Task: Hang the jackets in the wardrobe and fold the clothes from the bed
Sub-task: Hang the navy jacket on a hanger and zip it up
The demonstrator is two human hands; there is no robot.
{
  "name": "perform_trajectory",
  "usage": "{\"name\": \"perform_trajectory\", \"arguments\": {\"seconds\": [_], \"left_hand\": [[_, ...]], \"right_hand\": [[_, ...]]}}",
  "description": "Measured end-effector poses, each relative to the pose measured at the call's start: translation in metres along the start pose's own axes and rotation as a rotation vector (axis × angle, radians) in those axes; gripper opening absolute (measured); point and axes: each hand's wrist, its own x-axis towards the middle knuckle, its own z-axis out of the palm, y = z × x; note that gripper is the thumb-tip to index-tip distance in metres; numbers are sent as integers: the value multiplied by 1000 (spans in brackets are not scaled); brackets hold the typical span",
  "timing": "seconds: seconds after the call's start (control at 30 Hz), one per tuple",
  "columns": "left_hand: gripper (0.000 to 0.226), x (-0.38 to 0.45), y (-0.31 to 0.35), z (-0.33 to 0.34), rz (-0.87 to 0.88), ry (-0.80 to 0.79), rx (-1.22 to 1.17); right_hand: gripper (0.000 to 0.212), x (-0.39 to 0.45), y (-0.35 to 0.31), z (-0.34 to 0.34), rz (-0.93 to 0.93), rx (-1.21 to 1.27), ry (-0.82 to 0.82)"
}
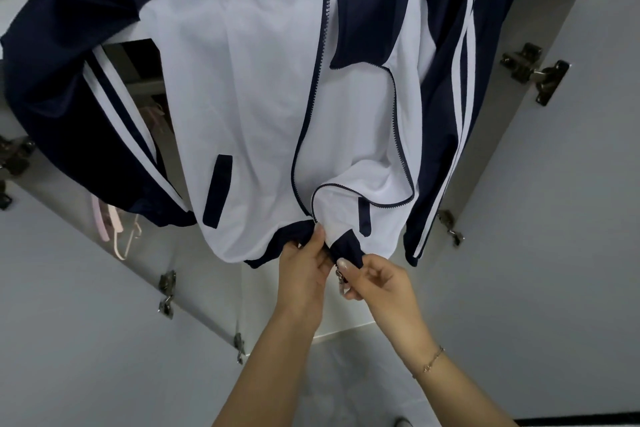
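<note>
In the middle of the frame hangs a white and navy zip-up track jacket [249, 80]. Below it, the left hand [306, 265] pinches its navy hem, and the right hand [375, 279] pinches the metal zipper pull [341, 279].

No readable text

I am seeing no letters, numbers, labels or brand names that can be read on anything in front of me.
</note>
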Motion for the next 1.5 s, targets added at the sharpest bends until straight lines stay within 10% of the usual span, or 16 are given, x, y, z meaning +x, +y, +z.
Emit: {"name": "perform_trajectory", "arguments": {"seconds": [0.53, 1.03, 1.5], "left_hand": [[21, -12, -2, -20, -51, 43, 56], [19, -35, -11, 3, 98, -82, 79], [28, -38, -42, -2, 284, 121, 494]], "right_hand": [[6, 6, -5, -5, 406, 771, -19], [7, -10, -21, -3, 103, 581, 60], [23, -12, -11, -12, 79, 248, 190]]}}
